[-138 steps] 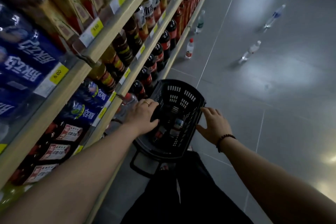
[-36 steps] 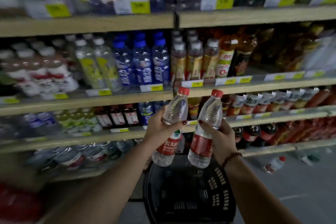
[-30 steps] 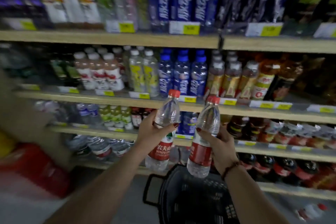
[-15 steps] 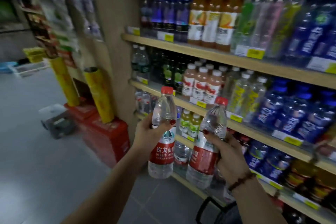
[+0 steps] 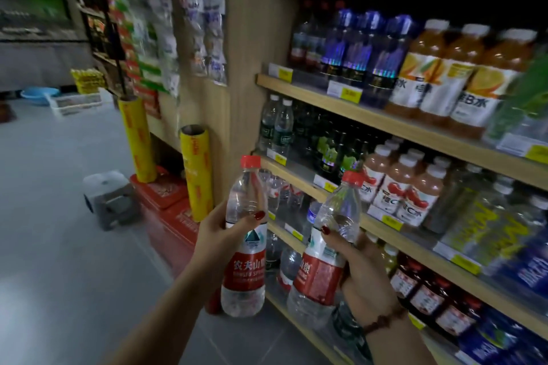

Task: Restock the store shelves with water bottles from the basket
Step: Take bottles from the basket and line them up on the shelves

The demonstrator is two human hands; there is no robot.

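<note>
Left hand (image 5: 218, 241) grip wrapped round one water bottle (image 5: 244, 258). Right hand (image 5: 366, 272) grip wrapped round second water bottle (image 5: 324, 258). Both upright, side by side, not on shelf yet. Shelf with matching red-label bottles (image 5: 289, 272) just past grips. Basket out of view. Placing left to do.

Two clear red-capped, red-labelled water bottles (image 5: 245, 249) (image 5: 324, 255) held upright before shelves (image 5: 394, 127).

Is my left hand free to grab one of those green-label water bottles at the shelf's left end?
Probably not: the left hand is already wrapped around a red-label water bottle. The green-label bottles stand unblocked at the shelf front, so setting that one down first should work.
</note>
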